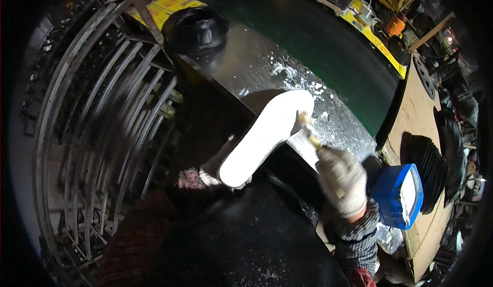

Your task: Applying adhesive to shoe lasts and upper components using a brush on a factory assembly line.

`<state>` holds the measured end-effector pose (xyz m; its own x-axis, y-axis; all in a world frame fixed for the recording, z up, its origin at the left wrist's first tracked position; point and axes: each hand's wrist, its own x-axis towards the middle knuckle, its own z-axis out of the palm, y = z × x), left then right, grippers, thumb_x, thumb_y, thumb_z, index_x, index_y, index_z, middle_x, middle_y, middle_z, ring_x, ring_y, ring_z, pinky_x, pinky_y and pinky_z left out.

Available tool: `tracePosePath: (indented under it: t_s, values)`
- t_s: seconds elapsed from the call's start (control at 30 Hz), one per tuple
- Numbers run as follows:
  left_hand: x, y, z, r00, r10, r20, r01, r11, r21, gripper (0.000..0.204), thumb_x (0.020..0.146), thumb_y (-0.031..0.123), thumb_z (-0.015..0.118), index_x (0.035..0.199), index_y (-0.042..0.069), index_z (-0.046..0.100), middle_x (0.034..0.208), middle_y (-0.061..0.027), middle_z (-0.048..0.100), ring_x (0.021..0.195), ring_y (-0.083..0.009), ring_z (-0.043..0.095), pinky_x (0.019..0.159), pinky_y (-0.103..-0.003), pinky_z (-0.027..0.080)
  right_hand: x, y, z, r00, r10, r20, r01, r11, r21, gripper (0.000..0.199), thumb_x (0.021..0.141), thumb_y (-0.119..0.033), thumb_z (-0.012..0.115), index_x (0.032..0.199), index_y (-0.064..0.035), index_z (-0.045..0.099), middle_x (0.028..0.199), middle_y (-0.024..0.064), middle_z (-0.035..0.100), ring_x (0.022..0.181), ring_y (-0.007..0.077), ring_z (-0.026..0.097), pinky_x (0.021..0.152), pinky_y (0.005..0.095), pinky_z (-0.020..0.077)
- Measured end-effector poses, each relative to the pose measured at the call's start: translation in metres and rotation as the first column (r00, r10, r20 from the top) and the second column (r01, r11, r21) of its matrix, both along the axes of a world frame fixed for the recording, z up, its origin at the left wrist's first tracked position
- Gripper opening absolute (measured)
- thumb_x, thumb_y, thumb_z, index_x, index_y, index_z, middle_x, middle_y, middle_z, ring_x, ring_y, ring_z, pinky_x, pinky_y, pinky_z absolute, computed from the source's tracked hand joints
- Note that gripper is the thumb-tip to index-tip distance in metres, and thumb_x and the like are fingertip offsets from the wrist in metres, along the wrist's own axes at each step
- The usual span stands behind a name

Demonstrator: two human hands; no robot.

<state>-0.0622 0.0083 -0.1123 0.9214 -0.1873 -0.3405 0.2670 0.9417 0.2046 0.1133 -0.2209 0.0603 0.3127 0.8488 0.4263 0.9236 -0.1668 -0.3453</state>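
A white shoe sole (264, 135) lies slantwise in front of me, its wider end at the upper right over the metal-topped bench. My left hand (211, 172), gloved and mostly hidden behind the sole, grips it near its lower left end. In a pale glove, my right hand (343, 180) is closed around the handle of a paintbrush (311, 133). The bristles touch the sole's right edge near the wide end. Just right of that hand stands a blue plastic tub (386, 197) holding white liquid or paste.
White splashes spot the metal bench top (241, 56), beside a dark green belt-like surface (318, 40). A black rounded object (196, 29) sits at the far left of the bench. A metal rack (97, 112) fills the left. Stacked black soles (423, 158) lie on a brown board (403, 117).
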Motion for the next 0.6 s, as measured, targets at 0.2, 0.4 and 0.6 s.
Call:
tracePosePath:
  t_s: [0.2,0.4,0.6]
  values:
    - [0.019,0.001,0.082,0.983,0.179,0.033,-0.182,0.973,0.142,0.051,0.094,0.05,0.046,0.125,0.009,0.048,0.1,-0.0115,0.062,0.077,-0.027,0.067,0.05,-0.043,0.057,-0.014,-0.004,0.025,0.953,0.161,-0.257,-0.14,0.985,0.096,0.033,0.072,0.003,0.071,0.104,-0.0017,0.064,0.095,0.0152,0.064,0.081,0.0243,0.064,0.07,0.0312,0.0533]
    - [0.084,0.028,0.11,0.927,0.365,-0.082,-0.295,0.848,0.439,0.051,0.097,0.043,0.045,0.132,0.007,0.044,0.122,-0.0111,0.056,0.103,-0.031,0.062,0.081,-0.048,0.05,-0.011,0.047,0.032,0.991,0.137,-0.008,-0.133,0.973,0.19,0.036,0.072,-0.002,0.074,0.106,-0.0061,0.064,0.088,0.0134,0.063,0.072,0.0276,0.063,0.059,0.0351,0.0516]
    - [0.135,0.122,0.079,0.916,0.177,0.359,-0.398,0.498,0.771,0.043,0.095,0.008,0.048,0.136,0.0,0.035,0.119,-0.0209,0.055,0.1,-0.0182,0.06,0.093,-0.025,0.049,0.005,0.08,0.043,0.988,0.149,-0.048,-0.133,0.96,0.247,0.034,0.071,0.001,0.073,0.104,-0.0031,0.063,0.092,0.0152,0.064,0.078,0.0278,0.063,0.065,0.0346,0.0515]
